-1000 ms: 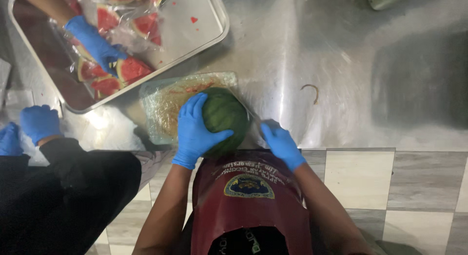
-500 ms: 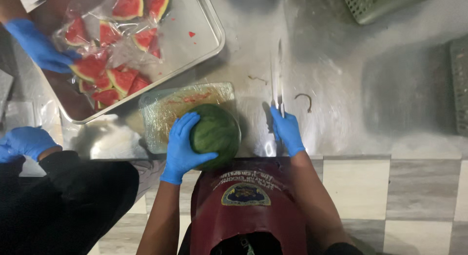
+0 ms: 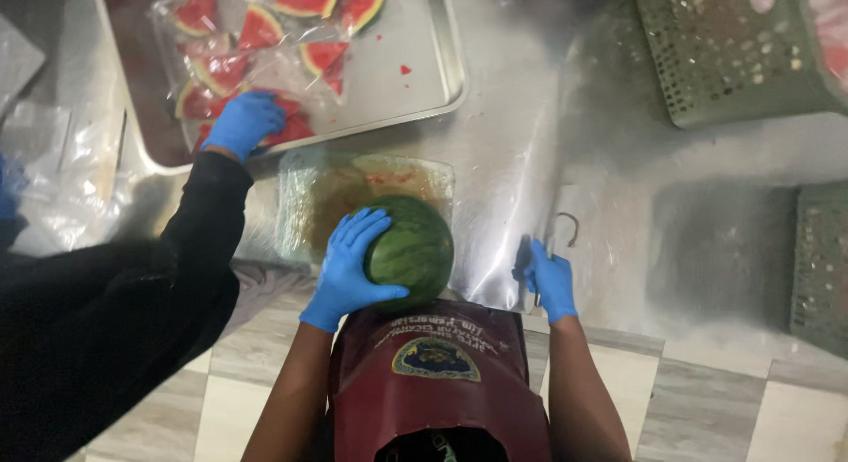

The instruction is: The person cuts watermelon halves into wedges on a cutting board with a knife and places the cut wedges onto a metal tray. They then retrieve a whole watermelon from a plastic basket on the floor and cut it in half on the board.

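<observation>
Head view: a whole watermelon point(image 3: 411, 248) is steadied on the wet cutting board point(image 3: 309, 193) by the left hand point(image 3: 349, 266), fingers spread, while a knife handle is gripped by the right hand point(image 3: 549, 281), so a roll or slip is risked.

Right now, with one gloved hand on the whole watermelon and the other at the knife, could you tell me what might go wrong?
The round watermelon rests on a wet, juice-smeared cutting board, steadied only by the left hand; it might roll or slide. The right hand grips what looks like a knife handle on the shiny steel counter, where the blade is hard to see. A co-worker's hand works in the tray close by, possibly within reach of a swing.
</observation>
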`<state>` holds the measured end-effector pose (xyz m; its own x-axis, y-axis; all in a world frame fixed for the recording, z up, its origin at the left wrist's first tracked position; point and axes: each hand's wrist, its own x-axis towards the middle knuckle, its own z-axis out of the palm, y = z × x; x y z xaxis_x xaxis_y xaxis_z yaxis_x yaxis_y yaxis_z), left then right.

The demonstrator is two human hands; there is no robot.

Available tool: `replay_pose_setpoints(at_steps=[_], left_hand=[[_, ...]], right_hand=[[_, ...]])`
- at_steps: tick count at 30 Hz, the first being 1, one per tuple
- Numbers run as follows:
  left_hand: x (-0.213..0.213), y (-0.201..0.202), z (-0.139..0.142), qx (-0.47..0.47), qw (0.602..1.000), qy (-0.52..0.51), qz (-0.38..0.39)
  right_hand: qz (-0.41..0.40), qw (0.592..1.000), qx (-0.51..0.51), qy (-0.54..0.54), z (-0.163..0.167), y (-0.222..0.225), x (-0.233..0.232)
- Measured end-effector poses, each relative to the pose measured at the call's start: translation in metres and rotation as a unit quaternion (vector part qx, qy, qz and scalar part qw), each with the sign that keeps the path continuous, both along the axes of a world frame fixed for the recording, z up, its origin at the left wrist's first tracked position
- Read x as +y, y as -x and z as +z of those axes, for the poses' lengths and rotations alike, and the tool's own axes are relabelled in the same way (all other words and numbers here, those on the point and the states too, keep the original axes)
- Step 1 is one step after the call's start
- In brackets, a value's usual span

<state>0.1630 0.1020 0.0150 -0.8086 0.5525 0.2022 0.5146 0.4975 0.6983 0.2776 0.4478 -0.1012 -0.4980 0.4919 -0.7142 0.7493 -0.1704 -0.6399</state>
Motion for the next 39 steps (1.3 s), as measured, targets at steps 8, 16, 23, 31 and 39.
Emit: replay_pose_setpoints(at_steps=[8, 16, 23, 31, 39], left_hand=[[-0.013, -0.020, -0.037, -0.041, 0.988, -0.080, 0.122], [-0.029, -0.045, -0.090, -0.312, 0.863, -0.331, 0.222], [-0.030, 0.011, -0.102, -0.341, 0.845, -0.374, 0.173], [-0.002, 0.021, -0.025, -0.086, 0.956, 0.014, 0.281], [-0.016, 0.032, -0.035, -0.134, 0.933, -0.074, 0.327]], right_hand=[[0.072, 0.978, 0.141, 0.133, 0.008, 0.065, -0.102], [-0.043, 0.942, 0.182, 0.278, 0.026, 0.059, -0.119], [0.039, 0.972, 0.230, 0.031, 0.015, 0.031, -0.109], [0.145, 0.972, 0.181, 0.050, 0.061, 0.015, -0.116], [0.268, 0.951, 0.145, -0.048, 0.119, -0.011, -0.110]])
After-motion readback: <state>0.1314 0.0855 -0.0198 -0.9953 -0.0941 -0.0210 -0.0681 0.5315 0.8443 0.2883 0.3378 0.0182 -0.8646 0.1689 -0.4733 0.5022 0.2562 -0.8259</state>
